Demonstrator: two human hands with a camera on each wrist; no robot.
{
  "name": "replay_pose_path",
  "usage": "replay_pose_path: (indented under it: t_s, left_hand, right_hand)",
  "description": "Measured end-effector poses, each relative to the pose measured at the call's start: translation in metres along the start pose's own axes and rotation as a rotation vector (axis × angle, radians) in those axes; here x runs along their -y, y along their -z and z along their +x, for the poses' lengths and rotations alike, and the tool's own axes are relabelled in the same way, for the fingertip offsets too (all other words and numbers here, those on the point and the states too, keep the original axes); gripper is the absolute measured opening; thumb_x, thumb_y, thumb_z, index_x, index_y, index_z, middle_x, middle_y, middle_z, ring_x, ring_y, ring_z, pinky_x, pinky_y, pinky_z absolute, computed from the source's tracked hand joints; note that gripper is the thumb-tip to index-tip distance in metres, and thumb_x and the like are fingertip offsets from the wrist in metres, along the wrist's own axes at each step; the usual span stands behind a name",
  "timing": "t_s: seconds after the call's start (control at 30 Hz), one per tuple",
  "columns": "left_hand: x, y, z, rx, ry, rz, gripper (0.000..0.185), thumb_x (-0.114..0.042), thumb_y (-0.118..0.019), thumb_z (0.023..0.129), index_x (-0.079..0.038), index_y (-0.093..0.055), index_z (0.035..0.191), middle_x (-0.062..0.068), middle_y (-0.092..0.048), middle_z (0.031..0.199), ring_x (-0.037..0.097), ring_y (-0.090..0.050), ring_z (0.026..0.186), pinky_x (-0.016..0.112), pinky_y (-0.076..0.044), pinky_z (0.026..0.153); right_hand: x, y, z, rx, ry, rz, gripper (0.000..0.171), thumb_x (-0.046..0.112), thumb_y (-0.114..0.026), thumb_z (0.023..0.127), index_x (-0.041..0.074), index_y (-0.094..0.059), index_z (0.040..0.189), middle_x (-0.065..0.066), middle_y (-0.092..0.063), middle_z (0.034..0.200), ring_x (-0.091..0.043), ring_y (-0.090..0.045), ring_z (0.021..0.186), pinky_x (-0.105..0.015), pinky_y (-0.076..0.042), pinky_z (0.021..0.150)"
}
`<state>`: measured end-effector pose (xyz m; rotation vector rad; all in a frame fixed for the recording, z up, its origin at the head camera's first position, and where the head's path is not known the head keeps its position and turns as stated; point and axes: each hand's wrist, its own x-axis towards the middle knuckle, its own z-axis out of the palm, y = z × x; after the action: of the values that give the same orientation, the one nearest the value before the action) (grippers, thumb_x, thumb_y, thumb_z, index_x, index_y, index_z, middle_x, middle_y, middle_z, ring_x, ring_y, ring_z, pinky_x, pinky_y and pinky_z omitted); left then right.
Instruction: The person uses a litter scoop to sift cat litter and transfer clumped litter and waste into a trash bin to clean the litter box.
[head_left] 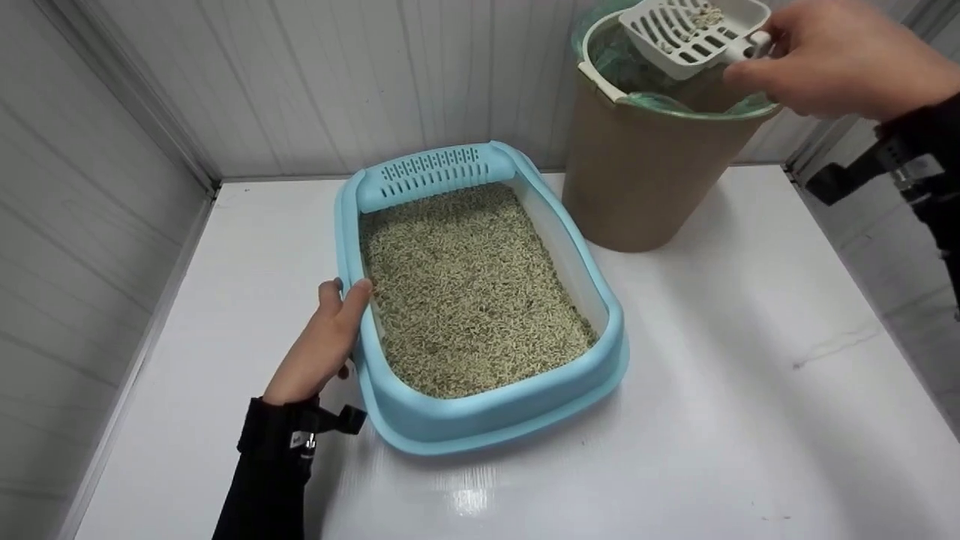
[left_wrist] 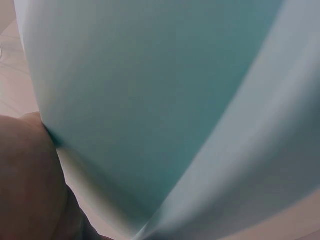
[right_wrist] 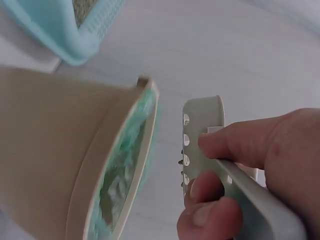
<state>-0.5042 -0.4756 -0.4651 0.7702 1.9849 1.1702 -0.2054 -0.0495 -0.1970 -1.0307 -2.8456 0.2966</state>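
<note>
Left hand [head_left: 324, 346]: lower left, fingers curled over litter box [head_left: 480, 420] rim.
Right hand [head_left: 840, 56]: upper right, gripping scoop [head_left: 694, 34] over bin [head_left: 645, 180].
Risk: tilted scoop could spill clumps onto surface [head_left: 750, 390].

White slotted scoop [head_left: 694, 30], tilted over the bin's [head_left: 645, 172] open mouth, a few litter pellets in its bowl, handle pinched in the right hand [head_left: 840, 56]. Tan round bin, green bag lining its rim, upright on the table behind the light-blue tray [head_left: 480, 420], itself filled with greenish pellets and gripped at its left rim by the left hand [head_left: 319, 349].
</note>
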Motion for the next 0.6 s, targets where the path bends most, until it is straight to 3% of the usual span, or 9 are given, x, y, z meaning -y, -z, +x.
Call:
replay_pose_path:
  t_s: [0.2,0.33,0.4,0.5,0.57,0.6]
  left_hand:
    - [0.003,0.002,0.001,0.0,-0.003,-0.008,0.098,-0.082,-0.035,0.108,-0.011,-0.008,0.17,0.02,-0.047,0.108,0.03,-0.047,0.073,0.039,-0.038,0.056]
    - [0.004,0.002,0.002,0.005,-0.002,0.003,0.098,-0.081,-0.034,0.109,-0.011,-0.005,0.172,0.019,-0.047,0.108,0.031,-0.048,0.073,0.04,-0.039,0.056]
    - [0.003,0.002,0.002,0.005,-0.002,0.003,0.098,-0.081,-0.034,0.109,-0.011,-0.005,0.172,0.019,-0.046,0.108,0.031,-0.048,0.074,0.04,-0.039,0.056]
    - [0.002,0.002,0.002,0.004,-0.003,-0.008,0.096,-0.081,-0.035,0.109,-0.011,-0.009,0.169,0.019,-0.046,0.108,0.031,-0.048,0.073,0.039,-0.038,0.057]
    - [0.001,0.001,0.002,0.003,-0.002,-0.011,0.096,-0.081,-0.035,0.109,-0.011,-0.009,0.169,0.019,-0.047,0.108,0.031,-0.048,0.073,0.039,-0.038,0.057]
    - [0.001,0.001,0.001,0.004,-0.001,-0.009,0.097,-0.081,-0.035,0.109,-0.011,-0.008,0.169,0.02,-0.047,0.108,0.031,-0.048,0.073,0.039,-0.038,0.057]
  right_hand:
    - [-0.022,0.0,0.012,-0.061,-0.011,-0.137,0.048,0.037,-0.061,0.107,-0.01,-0.066,0.119,-0.023,-0.065,0.101,-0.034,-0.052,0.082,-0.044,-0.041,0.06]
    - [-0.031,-0.009,0.016,-0.101,0.004,-0.224,0.043,0.026,-0.062,0.106,-0.013,-0.065,0.123,-0.033,-0.068,0.109,-0.04,-0.054,0.084,-0.048,-0.04,0.061]
    - [-0.034,-0.013,0.018,-0.127,0.027,-0.278,0.031,0.016,-0.06,0.102,-0.012,-0.064,0.116,-0.03,-0.069,0.094,-0.039,-0.054,0.073,-0.049,-0.038,0.056]
    - [-0.037,-0.022,0.019,-0.202,0.112,-0.374,0.011,0.002,-0.057,0.093,-0.008,-0.058,0.098,-0.02,-0.058,0.067,-0.033,-0.046,0.055,-0.048,-0.034,0.048]
    - [-0.038,-0.028,0.019,-0.257,0.196,-0.462,0.004,-0.004,-0.055,0.091,-0.003,-0.052,0.092,-0.015,-0.051,0.061,-0.031,-0.041,0.048,-0.049,-0.032,0.042]
    - [-0.039,-0.032,0.02,-0.296,0.253,-0.501,0.008,-0.005,-0.056,0.094,-0.003,-0.049,0.09,-0.017,-0.05,0.061,-0.031,-0.04,0.046,-0.049,-0.032,0.04]
